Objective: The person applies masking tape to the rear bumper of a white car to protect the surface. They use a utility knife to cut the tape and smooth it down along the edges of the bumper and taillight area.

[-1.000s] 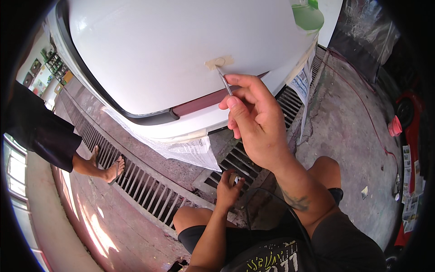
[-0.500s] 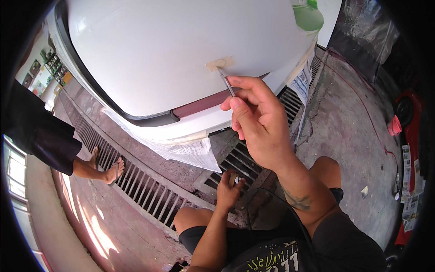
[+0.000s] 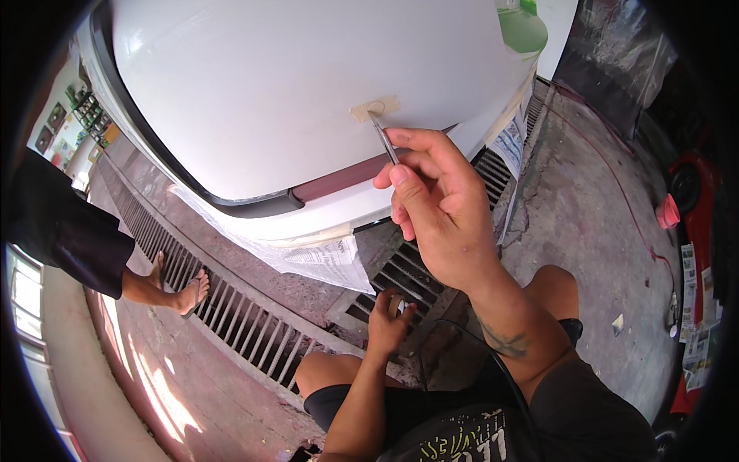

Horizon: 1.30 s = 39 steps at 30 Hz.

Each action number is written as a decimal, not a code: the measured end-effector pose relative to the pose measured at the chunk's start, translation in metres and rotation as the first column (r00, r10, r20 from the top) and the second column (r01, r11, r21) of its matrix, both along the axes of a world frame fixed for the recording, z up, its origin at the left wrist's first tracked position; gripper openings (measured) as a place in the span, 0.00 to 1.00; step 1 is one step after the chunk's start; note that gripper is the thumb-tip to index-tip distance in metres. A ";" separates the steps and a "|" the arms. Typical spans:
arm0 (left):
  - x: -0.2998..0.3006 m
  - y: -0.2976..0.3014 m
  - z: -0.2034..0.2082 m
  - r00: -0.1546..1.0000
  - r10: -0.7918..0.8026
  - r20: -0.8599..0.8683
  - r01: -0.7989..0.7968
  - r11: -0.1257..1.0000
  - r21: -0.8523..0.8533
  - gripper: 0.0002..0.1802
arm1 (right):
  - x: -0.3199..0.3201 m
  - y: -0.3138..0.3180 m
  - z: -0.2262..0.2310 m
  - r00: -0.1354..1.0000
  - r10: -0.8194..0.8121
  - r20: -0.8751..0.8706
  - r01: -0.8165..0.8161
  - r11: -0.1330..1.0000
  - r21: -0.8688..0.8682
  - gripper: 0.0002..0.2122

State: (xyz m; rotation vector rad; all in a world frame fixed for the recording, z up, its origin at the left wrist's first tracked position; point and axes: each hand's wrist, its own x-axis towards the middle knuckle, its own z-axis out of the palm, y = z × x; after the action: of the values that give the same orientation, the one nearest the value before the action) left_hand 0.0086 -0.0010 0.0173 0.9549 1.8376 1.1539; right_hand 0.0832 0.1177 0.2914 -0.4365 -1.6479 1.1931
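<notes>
My right hand [image 3: 446,208] pinches a thin, pointed metal blade [image 3: 386,142] between thumb and fingers. Its tip touches a small piece of beige masking tape [image 3: 362,112] stuck low on a white car panel [image 3: 254,92]. A faint round outline shows on the tape. Lower down, near my knees, my left hand [image 3: 387,327] is closed around a roll of tape [image 3: 396,306], partly hidden by the fingers. Between the blade and the panel's lower edge runs a dull red strip [image 3: 346,175].
Newspaper masking [image 3: 327,262] hangs below the bumper. A floor drain grate [image 3: 246,327] crosses beneath. Another person's sandalled foot [image 3: 192,292] stands at left. To the right are a red cup [image 3: 668,211] and a red hose [image 3: 616,165]. Green film [image 3: 523,31] covers the panel's upper right.
My right hand and the blade have barely moved, the tip staying on the tape. The round outline on the tape looks slightly clearer. My left hand keeps its place.
</notes>
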 end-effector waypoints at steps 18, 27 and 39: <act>0.001 -0.001 -0.007 0.999 0.006 0.038 -0.007 1.000 0.025 0.33 | -0.011 -0.012 -0.001 0.954 0.159 -0.255 -0.228 0.936 -0.269 0.15; -0.002 -0.005 -0.008 1.000 0.008 -0.016 -0.007 0.999 0.047 0.36 | -0.021 -0.019 -0.002 0.942 0.150 -0.299 -0.236 0.932 -0.277 0.17; -0.002 -0.006 -0.003 1.000 0.013 0.019 -0.012 1.000 -0.007 0.37 | -0.014 -0.014 -0.004 0.978 0.095 -0.184 -0.134 0.967 -0.218 0.17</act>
State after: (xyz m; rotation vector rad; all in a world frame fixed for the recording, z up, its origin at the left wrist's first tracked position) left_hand 0.0062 -0.0074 0.0145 0.9268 1.8340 1.1592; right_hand 0.0693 0.1042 0.2875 -0.3732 -1.4083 1.4752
